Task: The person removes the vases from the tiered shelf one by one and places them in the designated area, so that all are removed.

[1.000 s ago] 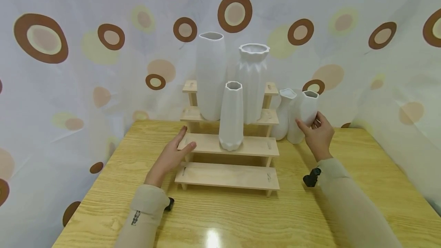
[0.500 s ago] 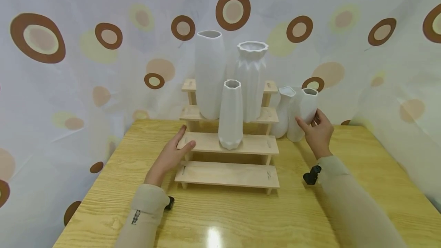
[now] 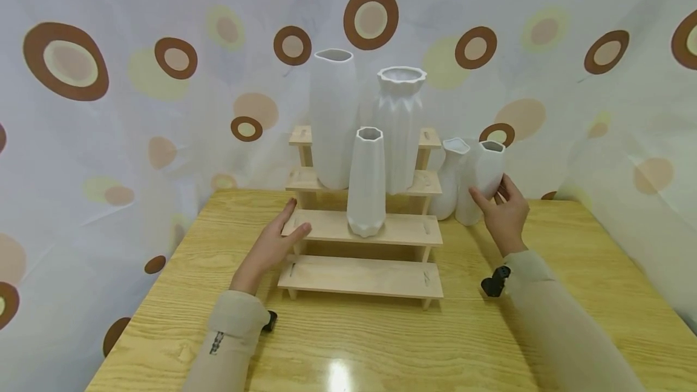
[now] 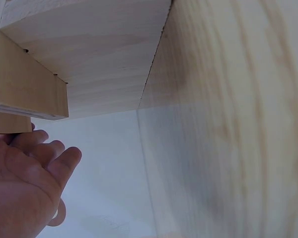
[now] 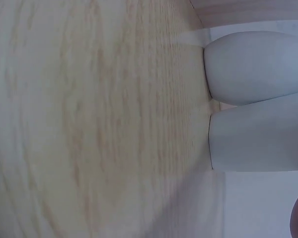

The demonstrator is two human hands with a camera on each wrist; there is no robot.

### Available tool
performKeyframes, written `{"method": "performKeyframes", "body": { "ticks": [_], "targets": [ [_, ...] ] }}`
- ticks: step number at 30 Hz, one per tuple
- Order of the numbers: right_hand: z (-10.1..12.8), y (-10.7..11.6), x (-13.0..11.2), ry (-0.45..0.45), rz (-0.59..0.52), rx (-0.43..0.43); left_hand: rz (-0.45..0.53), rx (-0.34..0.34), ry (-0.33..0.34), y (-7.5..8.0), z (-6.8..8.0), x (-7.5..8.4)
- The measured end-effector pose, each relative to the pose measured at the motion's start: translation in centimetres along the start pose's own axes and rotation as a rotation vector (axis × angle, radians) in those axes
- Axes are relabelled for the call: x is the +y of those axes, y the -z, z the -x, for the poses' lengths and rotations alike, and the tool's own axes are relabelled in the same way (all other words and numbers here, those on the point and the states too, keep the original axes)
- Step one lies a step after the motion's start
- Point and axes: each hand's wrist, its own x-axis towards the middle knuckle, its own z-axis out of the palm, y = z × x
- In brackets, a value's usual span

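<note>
— What are the hands doing?

— The right hand (image 3: pixel 503 213) has thumb and fingers curled round a small white vase (image 3: pixel 486 169), gripping its lower body. The left hand (image 3: pixel 270 245) lies with fingers straight and relaxed, resting against the left end of the stepped wooden stand (image 3: pixel 403 230), holding nothing.

— And that vase?

— Matte white, faceted, with a dark angular mouth, upright on the table right of the stand. Just beside it stands a curvy-lipped white vase (image 3: pixel 449 177).

— The surroundings?

— A light wooden table (image 3: pixel 381 343), and three taller white vases on the stand's steps. A pale curtain (image 3: pixel 136 107) with brown and yellow rings hangs behind.
</note>
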Motion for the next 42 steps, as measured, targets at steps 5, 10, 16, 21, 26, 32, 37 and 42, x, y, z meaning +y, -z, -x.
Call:
{"method": "performKeyframes", "body": {
  "ticks": [5, 10, 16, 21, 26, 32, 37, 42],
  "targets": [
    [0.4, 0.4, -0.2, -0.049, -0.040, 0.030, -0.001, 0.007, 0.001, -0.1, -0.1, 0.1],
    [0.9, 0.7, -0.4, -0.061, -0.048, 0.048, 0.008, 0.000, 0.025, -0.1, 0.0, 0.1],
    [1.3, 0.8, -0.6, -0.014, -0.039, 0.039, 0.030, 0.000, 0.061, 0.0, 0.1, 0.2],
    [1.5, 1.0, -0.6, -0.026, -0.054, 0.053, 0.035, -0.001, 0.060, 0.0, 0.1, 0.1],
    [1.9, 1.1, -0.5, -0.046, -0.089, 0.080, 0.031, -0.003, 0.054, 0.0, 0.1, 0.2],
    [2.6, 1.2, -1.1, -0.011, -0.130, 0.095, 0.038, -0.002, 0.061, 0.1, 0.1, 0.3],
    [3.1, 1.3, -1.6, -0.010, -0.137, 0.107, 0.031, -0.001, 0.055, 0.1, 0.0, 0.2],
    [3.9, 1.4, -2.1, -0.028, -0.125, 0.105, 0.019, -0.003, 0.052, 0.0, 0.1, 0.2]
  ]
}}
